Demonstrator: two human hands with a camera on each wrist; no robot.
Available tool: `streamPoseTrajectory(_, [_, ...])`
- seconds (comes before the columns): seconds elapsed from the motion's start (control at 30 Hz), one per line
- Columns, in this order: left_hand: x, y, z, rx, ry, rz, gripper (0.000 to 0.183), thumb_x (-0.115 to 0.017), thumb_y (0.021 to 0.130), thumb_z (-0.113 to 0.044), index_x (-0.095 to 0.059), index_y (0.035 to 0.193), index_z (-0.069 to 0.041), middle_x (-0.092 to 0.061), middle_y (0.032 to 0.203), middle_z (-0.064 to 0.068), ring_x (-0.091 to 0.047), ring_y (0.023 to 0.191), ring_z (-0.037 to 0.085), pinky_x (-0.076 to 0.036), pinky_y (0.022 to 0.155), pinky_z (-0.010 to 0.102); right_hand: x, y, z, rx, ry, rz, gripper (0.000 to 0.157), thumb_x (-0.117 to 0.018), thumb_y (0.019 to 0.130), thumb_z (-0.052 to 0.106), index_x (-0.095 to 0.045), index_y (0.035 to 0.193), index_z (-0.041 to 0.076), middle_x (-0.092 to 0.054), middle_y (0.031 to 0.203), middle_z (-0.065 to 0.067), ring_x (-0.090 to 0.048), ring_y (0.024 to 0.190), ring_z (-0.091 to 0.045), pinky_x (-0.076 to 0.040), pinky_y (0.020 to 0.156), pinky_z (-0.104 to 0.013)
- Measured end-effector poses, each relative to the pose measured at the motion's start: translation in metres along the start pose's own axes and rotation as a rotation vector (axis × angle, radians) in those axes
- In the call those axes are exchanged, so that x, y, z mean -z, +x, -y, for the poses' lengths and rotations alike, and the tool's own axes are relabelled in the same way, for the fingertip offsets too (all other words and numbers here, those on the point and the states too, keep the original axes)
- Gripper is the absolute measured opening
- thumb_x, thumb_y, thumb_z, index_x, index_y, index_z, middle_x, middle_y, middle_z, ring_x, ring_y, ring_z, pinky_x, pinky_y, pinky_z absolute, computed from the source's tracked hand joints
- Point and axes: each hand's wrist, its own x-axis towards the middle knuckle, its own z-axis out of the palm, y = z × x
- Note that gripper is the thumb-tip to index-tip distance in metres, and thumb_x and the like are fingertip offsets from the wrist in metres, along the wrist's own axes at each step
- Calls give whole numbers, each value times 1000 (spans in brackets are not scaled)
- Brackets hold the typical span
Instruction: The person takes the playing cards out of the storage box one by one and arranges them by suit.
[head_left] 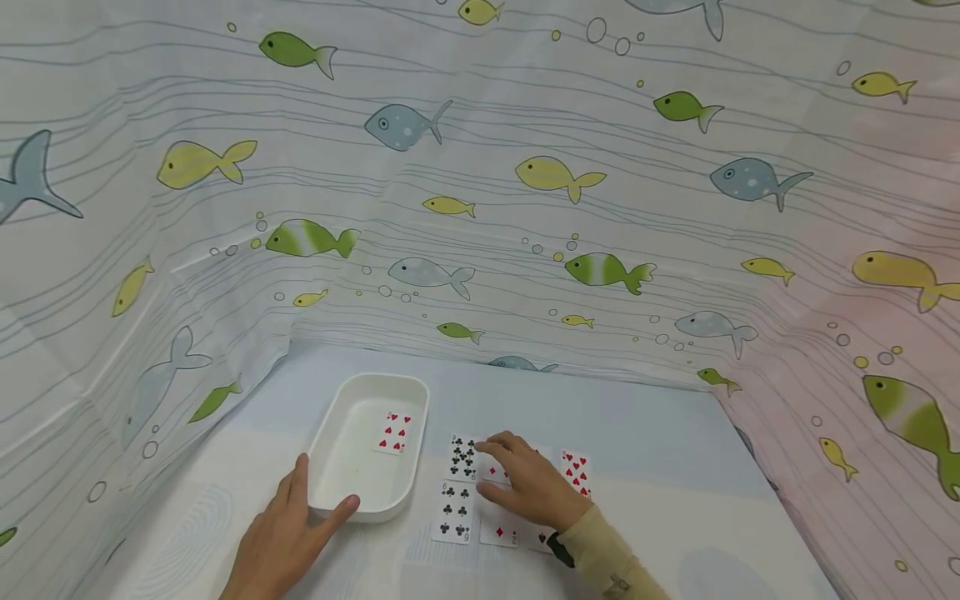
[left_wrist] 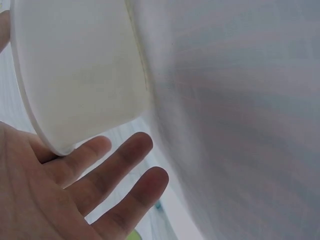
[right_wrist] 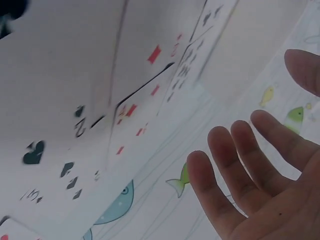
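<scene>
My left hand (head_left: 281,529) is at the near-left corner of a white plastic tub (head_left: 423,433), with the thumb by the near wall and the fingers along the left side. In the left wrist view, those fingers (left_wrist: 132,150) are extended beside the tub's wall. A six of hearts (head_left: 393,433) lies inside the tub. My right hand (head_left: 536,483) is above face-up playing cards, its fingers spread and holding nothing. Its fingertips are near a clubs card (head_left: 462,458). Below that card lie a six of clubs (head_left: 453,512) and a two of diamonds (head_left: 498,531). The hand partly hides other cards.
A hearts card (head_left: 576,473) is at the right end of the upper row. The pale table cover (head_left: 637,417) extends beyond the cards. Fish-printed sheeting (head_left: 480,242) rises behind the table and along both sides.
</scene>
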Motion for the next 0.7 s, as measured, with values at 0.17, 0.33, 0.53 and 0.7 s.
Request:
streamPoseTrajectory(0.17, [1, 0, -1, -10, -2, -16, 113, -56, 90, -73, -16, 157, 8, -40, 145, 31, -54, 116, 53, -43, 91, 65, -3, 17, 16, 10, 21, -2, 57, -66, 99, 41, -50, 149, 20, -50, 143, 0, -55, 125, -16, -51, 99, -39])
streamPoseTrajectory(0.33, [2, 2, -2, 0, -2, 0, 113, -56, 90, -74, -15, 157, 8, -40, 146, 31, -54, 117, 53, -43, 91, 65, -4, 32, 25, 6, 49, 6, 58, -67, 99, 40, -49, 150, 21, -49, 144, -1, -52, 129, -16, -49, 101, -38])
streamPoseTrajectory(0.53, [4, 6, -4, 15, 1, 18, 115, -55, 90, -74, -14, 157, 8, -40, 145, 33, -52, 119, 54, -43, 91, 66, -4, 51, 28, 17, 66, -4, 57, -66, 99, 40, -49, 149, 17, -49, 142, -2, -51, 129, -17, -48, 102, -36])
streamPoseTrajectory(0.7, [6, 8, -6, 15, -4, 20, 114, -55, 90, -74, -14, 158, 8, -39, 146, 32, -52, 120, 54, -42, 92, 66, -1, 68, 28, 23, 62, -35, 59, -68, 98, 38, -49, 148, 13, -49, 142, -5, -51, 129, -19, -48, 103, -36])
